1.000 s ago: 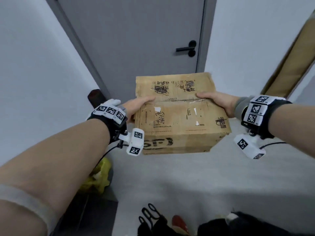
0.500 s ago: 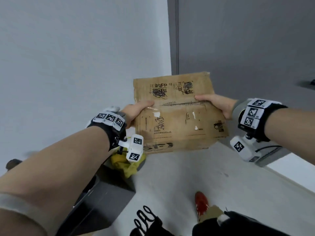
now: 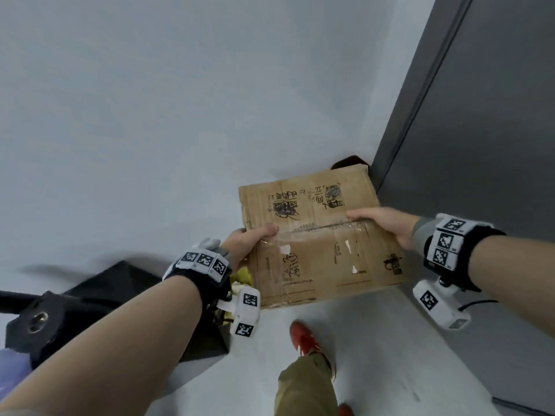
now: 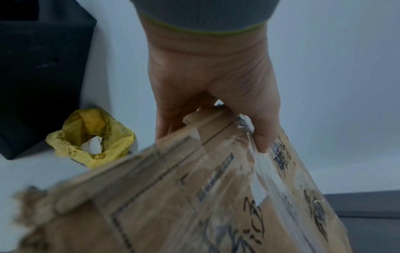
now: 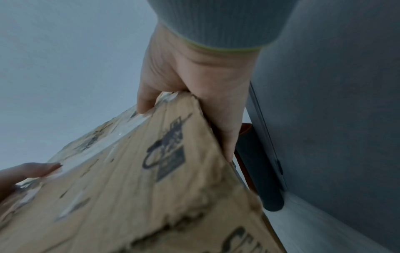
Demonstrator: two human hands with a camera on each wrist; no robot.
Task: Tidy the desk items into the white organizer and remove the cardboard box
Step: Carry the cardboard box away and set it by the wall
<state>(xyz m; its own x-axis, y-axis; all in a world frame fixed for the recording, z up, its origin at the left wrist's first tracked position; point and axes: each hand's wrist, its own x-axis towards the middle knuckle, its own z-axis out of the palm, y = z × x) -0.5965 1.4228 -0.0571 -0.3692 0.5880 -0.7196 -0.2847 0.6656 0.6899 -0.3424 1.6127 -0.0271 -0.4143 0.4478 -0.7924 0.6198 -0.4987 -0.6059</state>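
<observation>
A worn brown cardboard box point(image 3: 318, 244) with black print and clear tape hangs in the air above the floor, carried between both hands. My left hand point(image 3: 249, 240) grips its left edge, thumb on top and fingers underneath, as the left wrist view shows on the box point(image 4: 194, 196) under my left hand point(image 4: 212, 95). My right hand point(image 3: 381, 223) grips the right edge the same way; in the right wrist view my right hand point(image 5: 194, 82) clamps the box point(image 5: 134, 179). The white organizer and the desk are out of sight.
A bin lined with a yellow bag point(image 4: 93, 137) stands on the pale floor below the box's left side, next to a black block point(image 3: 90, 304). A grey door point(image 3: 480, 145) rises at the right, a dark object point(image 5: 259, 171) at its foot. My red shoe point(image 3: 303, 337) steps forward.
The view has swung left and down: the door slid from centre to the right edge, and the black block and bin came closer. Both hands kept their grip on the box.
</observation>
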